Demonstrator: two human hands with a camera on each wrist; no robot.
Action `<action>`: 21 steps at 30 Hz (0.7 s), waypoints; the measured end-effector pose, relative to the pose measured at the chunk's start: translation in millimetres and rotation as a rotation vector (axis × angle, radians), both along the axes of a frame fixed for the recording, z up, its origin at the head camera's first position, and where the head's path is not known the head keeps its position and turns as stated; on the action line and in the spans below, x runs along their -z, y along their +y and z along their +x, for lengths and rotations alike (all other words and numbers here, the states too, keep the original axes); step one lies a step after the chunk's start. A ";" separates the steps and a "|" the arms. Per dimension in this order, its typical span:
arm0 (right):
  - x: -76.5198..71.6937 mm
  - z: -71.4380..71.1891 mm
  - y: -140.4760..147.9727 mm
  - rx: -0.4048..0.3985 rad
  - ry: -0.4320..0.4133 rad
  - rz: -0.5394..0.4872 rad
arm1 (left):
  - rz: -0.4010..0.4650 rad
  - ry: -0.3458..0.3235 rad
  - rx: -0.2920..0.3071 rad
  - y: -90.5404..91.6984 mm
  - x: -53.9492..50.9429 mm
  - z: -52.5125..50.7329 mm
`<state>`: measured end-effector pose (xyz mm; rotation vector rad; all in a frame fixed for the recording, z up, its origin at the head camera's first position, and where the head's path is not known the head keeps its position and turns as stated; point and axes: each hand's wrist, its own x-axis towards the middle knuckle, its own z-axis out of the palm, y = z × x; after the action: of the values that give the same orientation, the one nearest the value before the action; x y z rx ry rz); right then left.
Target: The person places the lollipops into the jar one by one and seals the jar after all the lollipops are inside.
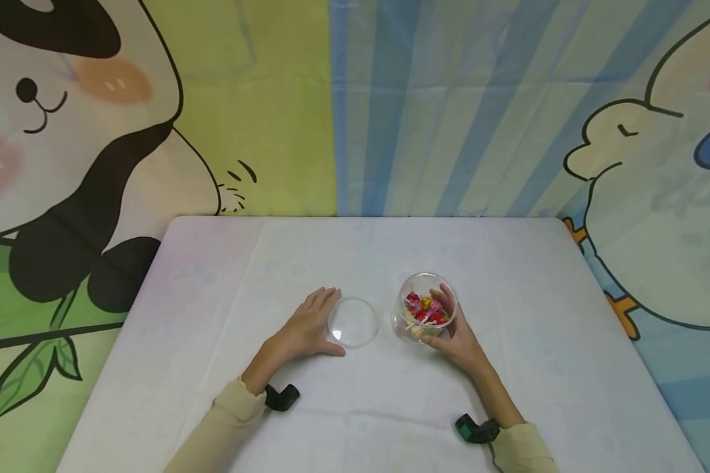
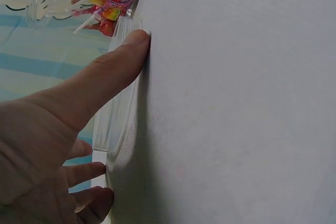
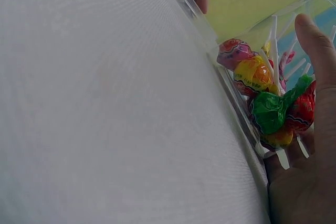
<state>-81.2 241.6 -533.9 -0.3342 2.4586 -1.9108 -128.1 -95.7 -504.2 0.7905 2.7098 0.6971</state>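
Observation:
A round clear lid [image 1: 354, 322] lies flat on the white-covered table. My left hand [image 1: 306, 330] rests at the lid's left side, thumb in front and fingers behind. In the left wrist view the thumb stretches along the lid's rim [image 2: 119, 114]; whether it touches is hard to tell. To the right stands a clear jar [image 1: 400, 320] without a cover, filled partly with wrapped lollipops [image 1: 428, 310]. My right hand [image 1: 466, 341] grips the jar from its right side, fingers behind and thumb in front. Green, red and yellow lollipop wrappers [image 3: 269, 113] show through the wall.
The table [image 1: 284, 249] has a white cloth over it. Behind it hangs a cartoon-printed backdrop [image 1: 390, 105]. Each wrist wears a small dark device, one on the left [image 1: 282, 398] and one on the right [image 1: 476, 429].

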 end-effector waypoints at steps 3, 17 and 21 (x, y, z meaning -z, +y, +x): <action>0.8 -0.7 0.2 0.008 0.001 0.000 | 0.002 -0.004 0.013 0.7 1.9 -4.2; 0.6 -1.1 -0.2 0.018 0.002 0.008 | 0.017 -0.024 0.013 3.6 7.0 -10.2; 1.8 -1.4 0.3 0.020 -0.005 0.018 | 0.040 -0.038 0.005 3.3 7.8 -11.6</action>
<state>-82.6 241.9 -535.7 -0.3062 2.4835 -1.8937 -139.7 -92.4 -511.9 0.7844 2.6665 0.7602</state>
